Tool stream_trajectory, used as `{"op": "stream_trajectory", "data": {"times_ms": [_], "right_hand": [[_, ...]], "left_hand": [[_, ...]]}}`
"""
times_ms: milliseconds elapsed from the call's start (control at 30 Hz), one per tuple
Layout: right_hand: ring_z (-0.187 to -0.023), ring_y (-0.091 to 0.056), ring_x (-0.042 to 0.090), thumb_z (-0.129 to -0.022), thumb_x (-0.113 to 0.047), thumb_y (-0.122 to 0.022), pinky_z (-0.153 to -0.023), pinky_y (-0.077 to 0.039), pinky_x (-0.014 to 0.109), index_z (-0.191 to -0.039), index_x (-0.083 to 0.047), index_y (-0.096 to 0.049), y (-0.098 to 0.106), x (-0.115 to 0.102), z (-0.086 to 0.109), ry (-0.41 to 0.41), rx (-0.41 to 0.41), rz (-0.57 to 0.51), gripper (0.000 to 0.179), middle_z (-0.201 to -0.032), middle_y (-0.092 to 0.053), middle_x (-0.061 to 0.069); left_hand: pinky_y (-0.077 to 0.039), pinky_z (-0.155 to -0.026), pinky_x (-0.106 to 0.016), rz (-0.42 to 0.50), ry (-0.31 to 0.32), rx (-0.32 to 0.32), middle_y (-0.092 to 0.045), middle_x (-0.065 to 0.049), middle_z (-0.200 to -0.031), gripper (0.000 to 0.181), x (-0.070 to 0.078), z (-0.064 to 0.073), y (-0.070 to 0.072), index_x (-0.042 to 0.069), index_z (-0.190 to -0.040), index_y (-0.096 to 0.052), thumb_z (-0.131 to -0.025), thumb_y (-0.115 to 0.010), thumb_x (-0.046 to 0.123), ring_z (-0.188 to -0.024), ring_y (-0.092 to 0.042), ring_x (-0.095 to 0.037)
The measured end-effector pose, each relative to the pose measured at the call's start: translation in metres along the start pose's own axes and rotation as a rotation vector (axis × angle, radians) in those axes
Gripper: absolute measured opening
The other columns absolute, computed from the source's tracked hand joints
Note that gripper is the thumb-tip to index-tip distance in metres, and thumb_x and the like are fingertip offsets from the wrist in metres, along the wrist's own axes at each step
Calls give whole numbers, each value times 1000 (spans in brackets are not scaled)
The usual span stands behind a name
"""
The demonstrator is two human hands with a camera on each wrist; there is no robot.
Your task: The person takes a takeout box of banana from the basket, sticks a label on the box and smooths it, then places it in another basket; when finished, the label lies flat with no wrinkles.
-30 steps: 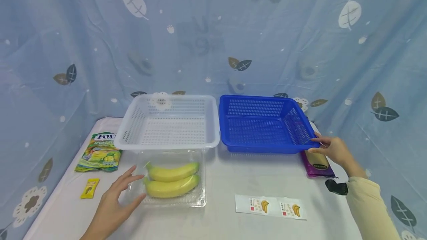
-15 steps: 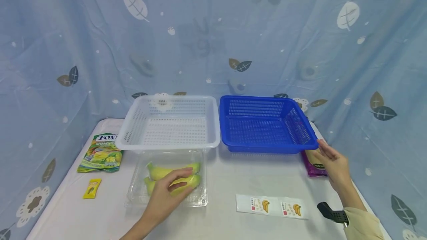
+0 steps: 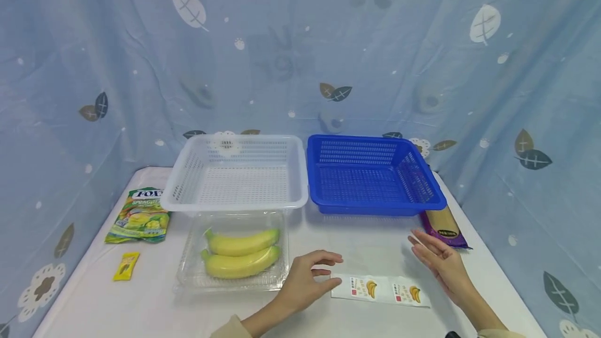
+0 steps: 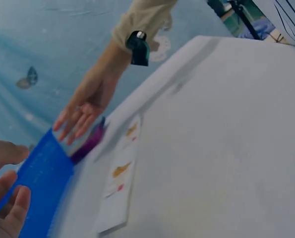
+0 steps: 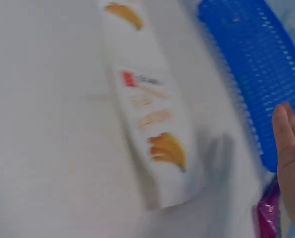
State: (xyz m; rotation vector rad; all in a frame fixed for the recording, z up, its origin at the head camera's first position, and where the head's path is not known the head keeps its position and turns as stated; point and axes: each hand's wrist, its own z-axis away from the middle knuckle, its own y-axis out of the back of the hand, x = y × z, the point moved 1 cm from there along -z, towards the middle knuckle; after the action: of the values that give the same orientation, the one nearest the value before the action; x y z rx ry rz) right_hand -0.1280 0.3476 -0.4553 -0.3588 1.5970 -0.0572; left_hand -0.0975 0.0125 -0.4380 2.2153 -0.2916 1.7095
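A white strip of banana labels (image 3: 382,290) lies flat at the front right of the table. My left hand (image 3: 307,281) hovers at the strip's left end, fingers loosely bent and thumb apart, holding nothing. Above and beyond the strip's right end is my right hand (image 3: 443,265), its fingers extended and nothing in them. In the right wrist view the labels (image 5: 154,114) look blurred, with the fingers (image 5: 286,131) at the right edge. Left of my left hand, a clear plastic box (image 3: 188,275) holds two bananas (image 3: 241,262).
A white basket (image 3: 235,206) and a blue basket (image 3: 375,207) stand side by side at the back. A purple packet (image 3: 443,226) lies partly behind the blue one. At the left are a green candy bag (image 3: 141,215) and a small yellow wrapped candy (image 3: 126,266).
My left hand has moved right, across the banana box to the label strip. My right hand has come away from the blue basket's corner, toward the strip.
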Motion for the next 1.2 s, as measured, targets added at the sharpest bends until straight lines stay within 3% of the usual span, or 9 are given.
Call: {"op": "stream_trajectory", "data": {"times_ms": [233,400,533,733,900,1100,1200], "right_hand": [[-115,-59,9,-98,2,-47,-94,-48,25,-130,1,-54,-15,20,18,-165,-60,113,32,-129,-61,-5],[-114,-58,5,-97,-3,-54,-92,-50,24,-129,-3,-56,-25,33,31,-318,-78,158,33,-126,-62,-10],[-112,-59,3,-95,-5,-58,-91,-50,25,-129,-1,-56,-26,41,36,-390,-85,180,35,-123,-64,-10],[-107,-62,3,-93,-4,-61,-88,-52,26,-129,12,-50,-24,45,35,-389,-101,229,41,-122,-66,0],[-105,-63,2,-89,-6,-67,-88,-52,23,-127,14,-50,-31,47,31,-370,-96,286,46,-124,-64,8],[-106,-62,2,-90,-4,-65,-89,-50,21,-128,18,-46,-42,49,28,-341,-153,290,47,-125,-63,5],[-106,-61,1,-89,-3,-67,-89,-50,20,-127,20,-44,-48,48,28,-296,-122,307,50,-126,-62,9]], "left_hand": [[-54,-81,-23,-89,75,-20,-70,-3,-103,29,-28,-8,-28,5,-99,-70,-73,-78,-4,-95,-66,-22],[-54,-79,-22,-128,108,15,-71,-4,-98,33,-44,-8,-35,5,-95,-70,-68,-77,-11,-90,-66,-18],[-55,-77,-21,-149,139,38,-70,-4,-93,36,-51,-7,-37,2,-94,-70,-64,-74,-17,-85,-65,-14],[-55,-71,-18,-146,171,65,-68,-5,-84,38,-56,-8,-38,-3,-90,-68,-58,-71,-23,-74,-62,-10],[-55,-70,-18,-131,181,75,-67,-6,-82,39,-58,-9,-38,-4,-90,-68,-57,-69,-25,-73,-62,-9],[-55,-70,-19,-132,177,87,-67,-6,-83,41,-60,-11,-41,-4,-90,-67,-56,-71,-25,-73,-62,-10],[-55,-71,-18,-138,183,85,-68,-5,-84,40,-59,-12,-42,-4,-91,-68,-57,-72,-24,-75,-63,-10]]}}
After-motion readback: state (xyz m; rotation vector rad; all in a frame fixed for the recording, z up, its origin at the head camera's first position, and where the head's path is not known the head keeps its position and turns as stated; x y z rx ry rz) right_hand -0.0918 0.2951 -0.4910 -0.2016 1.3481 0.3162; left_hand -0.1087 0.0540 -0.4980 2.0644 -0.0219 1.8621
